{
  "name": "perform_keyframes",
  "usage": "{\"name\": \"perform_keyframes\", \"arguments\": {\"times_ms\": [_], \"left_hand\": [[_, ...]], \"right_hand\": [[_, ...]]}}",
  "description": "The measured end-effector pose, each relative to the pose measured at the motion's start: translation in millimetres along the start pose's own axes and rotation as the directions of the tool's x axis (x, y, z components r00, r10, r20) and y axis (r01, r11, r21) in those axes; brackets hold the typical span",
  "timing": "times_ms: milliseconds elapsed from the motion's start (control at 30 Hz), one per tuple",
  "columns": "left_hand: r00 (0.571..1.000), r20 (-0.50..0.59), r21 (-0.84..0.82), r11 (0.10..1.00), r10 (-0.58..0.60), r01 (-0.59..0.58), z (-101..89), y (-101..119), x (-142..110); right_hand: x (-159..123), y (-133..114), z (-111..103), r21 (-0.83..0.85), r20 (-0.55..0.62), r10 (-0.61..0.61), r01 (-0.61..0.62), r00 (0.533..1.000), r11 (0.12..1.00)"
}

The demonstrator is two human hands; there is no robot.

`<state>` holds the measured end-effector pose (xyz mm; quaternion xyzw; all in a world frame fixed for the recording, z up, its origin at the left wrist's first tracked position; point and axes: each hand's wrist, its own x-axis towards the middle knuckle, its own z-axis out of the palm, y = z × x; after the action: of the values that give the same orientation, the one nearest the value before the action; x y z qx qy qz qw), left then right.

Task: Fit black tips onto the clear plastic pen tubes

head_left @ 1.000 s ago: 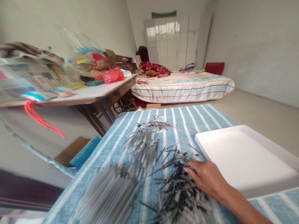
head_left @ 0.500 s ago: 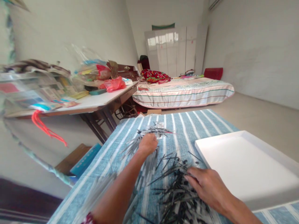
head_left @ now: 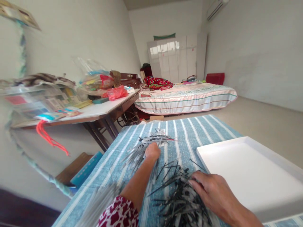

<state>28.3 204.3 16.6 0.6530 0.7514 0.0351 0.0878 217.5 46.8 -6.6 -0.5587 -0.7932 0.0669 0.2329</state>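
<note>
My left hand [head_left: 152, 151] reaches forward with its fingers curled closed, at the near side of a heap of thin grey and black strips [head_left: 156, 137]. Whatever those fingers hold is hidden from view. Longer grey strips [head_left: 136, 157] lie beside this hand, and a further grey bundle [head_left: 99, 201] lies closer to me, partly behind my sleeve. My right hand [head_left: 210, 187] pinches thin strips at the right edge of a loose pile of black and grey strips [head_left: 184, 201]. The strips' exact kind is unclear.
A blue cloth with white stripes [head_left: 189, 135] covers the table. The shallow white tray [head_left: 251, 173] stands on the right. A cluttered side table [head_left: 94, 116] is along the left wall, with a red cord [head_left: 50, 140] hanging off it. Behind is a bed [head_left: 189, 99].
The view has tilted up a little, so everything sits lower. My left forearm has moved further forward and more sleeve shows. My right hand stays at the dark pile.
</note>
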Motion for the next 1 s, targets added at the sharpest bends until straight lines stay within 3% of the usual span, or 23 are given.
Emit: {"name": "perform_keyframes", "arguments": {"times_ms": [100,233,333,400,500,633,733,833,1000], "left_hand": [[0.982,-0.017,-0.029,0.981,0.189,-0.19,-8.0,2,-33],[0.908,-0.036,-0.104,0.902,0.417,-0.419,-13.3,-5,-109],[0.844,-0.046,-0.229,0.817,0.534,-0.529,-9.6,-18,-157],[0.798,-0.072,-0.309,0.747,0.599,-0.589,-2.2,-30,-174],[0.764,-0.12,-0.351,0.693,0.634,-0.63,15.5,-49,-180],[0.795,-0.121,-0.409,0.699,0.595,-0.586,35.8,-64,-180],[0.812,-0.091,-0.445,0.706,0.576,-0.551,37.0,-67,-184],[0.802,-0.009,-0.506,0.689,0.597,-0.519,31.4,-67,-186],[0.791,0.142,-0.63,0.671,0.595,-0.392,32.2,-75,-184]], "right_hand": [[1,3,-4,0.052,-0.057,0.084,-0.081,0.995,0.995],[1,4,-12,0.262,-0.104,0.251,-0.217,0.962,0.94],[2,0,-16,0.462,-0.013,0.255,-0.22,0.967,0.859],[1,-5,-15,0.576,0.091,0.237,-0.245,0.967,0.78],[0,-10,-10,0.682,0.231,0.211,-0.313,0.95,0.661],[-4,-12,-1,0.73,0.347,0.101,-0.336,0.933,0.595],[-8,-10,5,0.76,0.385,0.004,-0.32,0.923,0.565],[-10,-7,10,0.802,0.424,-0.082,-0.332,0.902,0.496],[-10,-4,16,0.81,0.47,-0.128,-0.369,0.873,0.455]]}}
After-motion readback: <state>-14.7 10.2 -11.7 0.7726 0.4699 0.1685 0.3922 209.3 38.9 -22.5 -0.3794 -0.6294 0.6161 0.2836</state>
